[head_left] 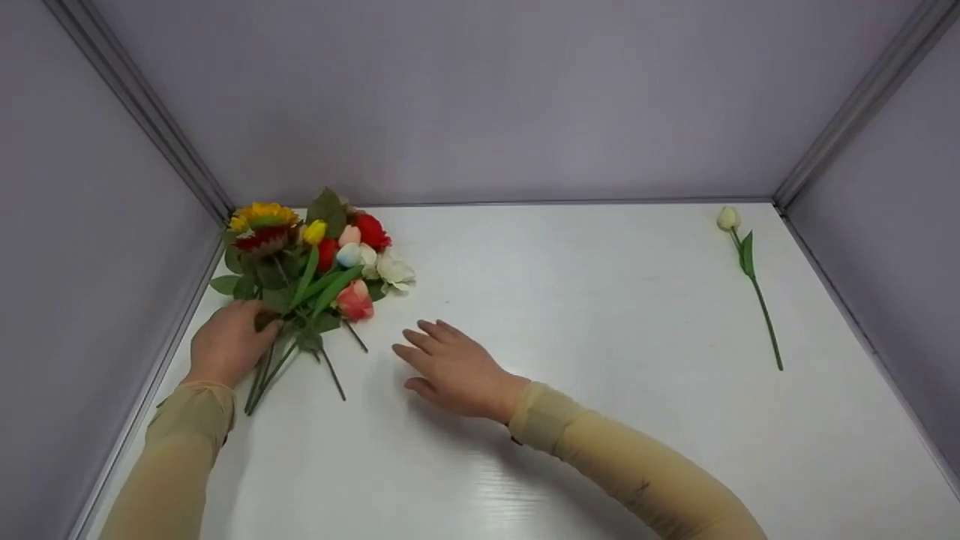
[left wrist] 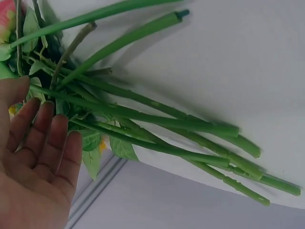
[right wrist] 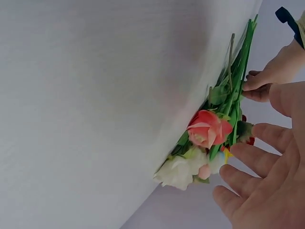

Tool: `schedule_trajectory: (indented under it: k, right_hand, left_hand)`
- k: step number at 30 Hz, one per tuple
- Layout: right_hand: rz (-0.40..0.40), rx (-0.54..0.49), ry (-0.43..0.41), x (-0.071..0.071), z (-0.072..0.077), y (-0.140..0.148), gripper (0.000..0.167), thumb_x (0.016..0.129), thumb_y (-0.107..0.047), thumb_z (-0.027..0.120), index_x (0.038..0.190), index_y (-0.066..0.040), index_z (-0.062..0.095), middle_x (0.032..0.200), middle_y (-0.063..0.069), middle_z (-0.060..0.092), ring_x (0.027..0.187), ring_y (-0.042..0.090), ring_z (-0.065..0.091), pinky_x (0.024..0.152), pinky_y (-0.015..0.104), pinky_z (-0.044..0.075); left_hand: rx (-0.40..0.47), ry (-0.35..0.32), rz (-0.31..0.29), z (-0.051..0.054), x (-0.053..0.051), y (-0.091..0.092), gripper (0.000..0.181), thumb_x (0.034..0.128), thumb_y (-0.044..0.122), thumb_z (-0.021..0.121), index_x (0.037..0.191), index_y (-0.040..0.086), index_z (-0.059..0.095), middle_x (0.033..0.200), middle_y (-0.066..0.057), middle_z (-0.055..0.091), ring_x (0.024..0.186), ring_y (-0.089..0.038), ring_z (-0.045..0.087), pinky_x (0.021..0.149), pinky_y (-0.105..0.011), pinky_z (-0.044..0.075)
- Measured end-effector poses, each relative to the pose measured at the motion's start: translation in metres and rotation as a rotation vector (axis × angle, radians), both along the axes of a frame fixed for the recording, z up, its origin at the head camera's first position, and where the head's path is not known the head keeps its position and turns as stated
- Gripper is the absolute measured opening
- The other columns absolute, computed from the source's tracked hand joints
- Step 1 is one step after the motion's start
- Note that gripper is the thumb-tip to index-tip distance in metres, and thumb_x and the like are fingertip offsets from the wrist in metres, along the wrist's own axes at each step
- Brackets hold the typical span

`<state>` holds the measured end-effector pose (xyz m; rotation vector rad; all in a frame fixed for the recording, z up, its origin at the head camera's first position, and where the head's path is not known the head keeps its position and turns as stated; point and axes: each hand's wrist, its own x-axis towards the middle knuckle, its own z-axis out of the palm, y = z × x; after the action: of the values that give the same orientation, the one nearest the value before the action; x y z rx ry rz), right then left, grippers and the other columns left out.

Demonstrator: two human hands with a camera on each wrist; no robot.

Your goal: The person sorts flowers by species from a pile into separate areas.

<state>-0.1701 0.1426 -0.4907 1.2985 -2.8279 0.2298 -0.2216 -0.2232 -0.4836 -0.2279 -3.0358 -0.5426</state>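
Note:
A bunch of mixed flowers lies at the table's back left, with a yellow sunflower (head_left: 264,216), a coral-pink rose (head_left: 355,300) and a white flower (head_left: 395,270) among its blooms. At the bunch's left side, my left hand (head_left: 229,343) has its fingertips against the leaves and green stems (left wrist: 162,119). In the left wrist view its fingers are loosely bent and the palm holds nothing. My right hand (head_left: 459,369) hovers over the table to the right of the bunch, fingers spread and holding nothing. The right wrist view shows it in front of the coral-pink rose (right wrist: 209,129).
A single white tulip (head_left: 727,218) with a long green stem lies alone at the table's right side. Grey panels (head_left: 495,97) wall in the white table (head_left: 570,300) at the back, left and right.

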Motion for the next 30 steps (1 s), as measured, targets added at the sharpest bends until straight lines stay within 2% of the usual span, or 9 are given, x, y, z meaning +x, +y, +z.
schedule_trajectory:
  k: [8, 13, 21, 25, 30]
  right_hand:
    - [0.017, 0.045, 0.019, 0.004, 0.001, -0.032, 0.051, 0.109, -0.04, 0.049, 0.155, -0.017, 0.046, 0.159, 0.008, 0.043, 0.15, 0.028, 0.032, 0.123, 0.04, 0.021]
    - [0.024, 0.05, 0.026, 0.005, -0.004, -0.035, 0.051, 0.108, -0.039, 0.05, 0.154, -0.017, 0.048, 0.157, 0.008, 0.045, 0.149, 0.029, 0.033, 0.123, 0.04, 0.021]
    - [0.014, 0.046, 0.016, 0.004, -0.008, -0.03, 0.05, 0.108, -0.039, 0.05, 0.153, -0.017, 0.048, 0.157, 0.008, 0.046, 0.149, 0.029, 0.034, 0.123, 0.039, 0.022]
    - [0.009, 0.04, 0.007, 0.003, -0.011, -0.027, 0.049, 0.109, -0.038, 0.05, 0.153, -0.017, 0.049, 0.156, 0.008, 0.047, 0.149, 0.029, 0.035, 0.123, 0.04, 0.024]
    - [-0.008, 0.032, 0.013, -0.001, -0.011, -0.02, 0.047, 0.109, -0.035, 0.05, 0.152, -0.017, 0.049, 0.156, 0.008, 0.047, 0.148, 0.03, 0.036, 0.122, 0.041, 0.026]
  left_hand:
    - [-0.004, -0.038, -0.01, 0.0, -0.005, -0.002, 0.026, 0.0988, 0.018, 0.066, 0.114, -0.003, 0.071, 0.106, -0.025, 0.07, 0.095, -0.044, 0.066, 0.076, -0.06, 0.053]
    - [-0.011, -0.065, -0.008, 0.0, -0.007, 0.0, 0.023, 0.0997, 0.017, 0.064, 0.112, -0.002, 0.071, 0.105, -0.024, 0.07, 0.091, -0.043, 0.067, 0.073, -0.058, 0.053]
    - [0.021, -0.069, 0.011, 0.003, -0.006, 0.002, 0.026, 0.1006, 0.017, 0.062, 0.116, -0.001, 0.072, 0.109, -0.025, 0.07, 0.095, -0.043, 0.066, 0.077, -0.059, 0.053]
    - [0.034, -0.068, 0.01, 0.009, -0.006, 0.003, 0.026, 0.1006, 0.015, 0.06, 0.115, -0.002, 0.072, 0.109, -0.024, 0.071, 0.095, -0.042, 0.067, 0.078, -0.058, 0.053]
    - [0.043, -0.06, -0.004, 0.021, -0.007, 0.012, 0.024, 0.1004, 0.015, 0.062, 0.112, -0.002, 0.073, 0.108, -0.023, 0.071, 0.095, -0.04, 0.067, 0.079, -0.058, 0.053]
